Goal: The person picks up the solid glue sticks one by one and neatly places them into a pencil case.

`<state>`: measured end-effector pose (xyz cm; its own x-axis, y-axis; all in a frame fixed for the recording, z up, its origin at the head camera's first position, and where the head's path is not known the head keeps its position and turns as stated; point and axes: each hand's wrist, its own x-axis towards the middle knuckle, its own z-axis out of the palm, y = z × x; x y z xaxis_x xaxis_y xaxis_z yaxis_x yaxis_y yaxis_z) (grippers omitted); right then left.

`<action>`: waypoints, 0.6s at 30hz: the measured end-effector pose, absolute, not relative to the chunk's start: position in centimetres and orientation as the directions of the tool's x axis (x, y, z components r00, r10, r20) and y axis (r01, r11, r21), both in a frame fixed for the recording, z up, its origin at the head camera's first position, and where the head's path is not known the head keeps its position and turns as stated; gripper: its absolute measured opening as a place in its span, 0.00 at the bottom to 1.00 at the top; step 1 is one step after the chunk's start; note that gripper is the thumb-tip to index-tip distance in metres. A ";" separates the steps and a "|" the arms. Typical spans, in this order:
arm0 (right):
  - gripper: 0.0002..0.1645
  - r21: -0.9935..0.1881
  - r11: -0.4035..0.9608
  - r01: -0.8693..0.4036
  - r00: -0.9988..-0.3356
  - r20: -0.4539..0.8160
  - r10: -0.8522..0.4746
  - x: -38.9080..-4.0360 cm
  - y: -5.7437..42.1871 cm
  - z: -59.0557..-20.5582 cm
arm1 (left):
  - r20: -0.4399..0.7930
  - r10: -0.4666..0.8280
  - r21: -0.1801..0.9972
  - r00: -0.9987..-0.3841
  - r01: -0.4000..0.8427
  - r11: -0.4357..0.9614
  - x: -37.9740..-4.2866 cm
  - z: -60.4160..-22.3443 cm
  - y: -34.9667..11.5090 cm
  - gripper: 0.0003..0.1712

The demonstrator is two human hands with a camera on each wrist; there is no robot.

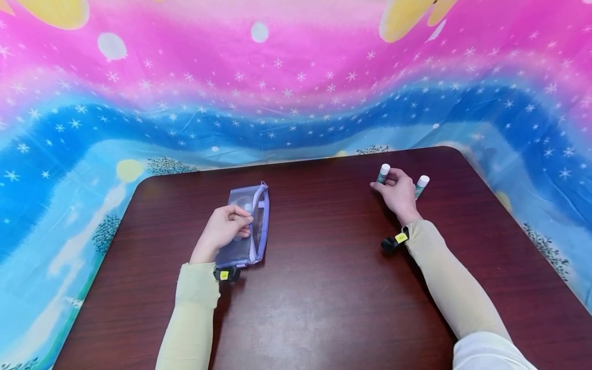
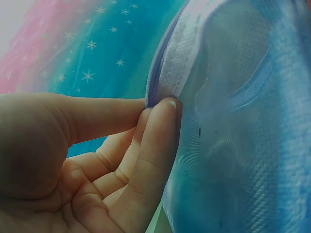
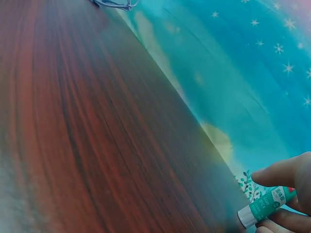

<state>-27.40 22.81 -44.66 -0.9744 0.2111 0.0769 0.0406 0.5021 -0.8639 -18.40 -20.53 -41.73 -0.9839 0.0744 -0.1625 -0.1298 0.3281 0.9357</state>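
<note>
A purple mesh zip pouch lies on the table at the left, its zipped side gaping toward the right. My left hand pinches the pouch's zipper edge between thumb and fingers. A pale rounded shape shows through the mesh. Toward the far right, my right hand holds a green glue stick with its white cap up. In the right wrist view, thumb and fingers lie on either side of that glue stick. A second glue stick stands just right of the hand, its lower part hidden behind it.
The dark red-brown wooden table reaches back to a pink and blue patterned cloth that hangs along its far and side edges. Each wrist wears a small black camera, the right one close over the tabletop.
</note>
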 end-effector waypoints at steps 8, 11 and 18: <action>0.32 -0.845 0.530 0.069 -0.971 0.065 0.230 -27.9 22.7 -44.9 | -0.149 0.077 0.938 -0.986 -0.116 0.328 -18.4 -41.5 -20.4 0.10; 0.31 -0.841 0.534 0.086 -0.971 0.050 0.235 -28.0 22.6 -45.0 | -0.154 0.076 0.938 -0.985 -0.122 0.324 -18.4 -41.5 -20.5 0.10; 0.25 -0.852 0.518 0.080 -0.961 0.072 0.266 -28.3 22.5 -45.1 | -0.156 0.073 0.937 -0.985 -0.124 0.326 -18.4 -41.6 -20.6 0.10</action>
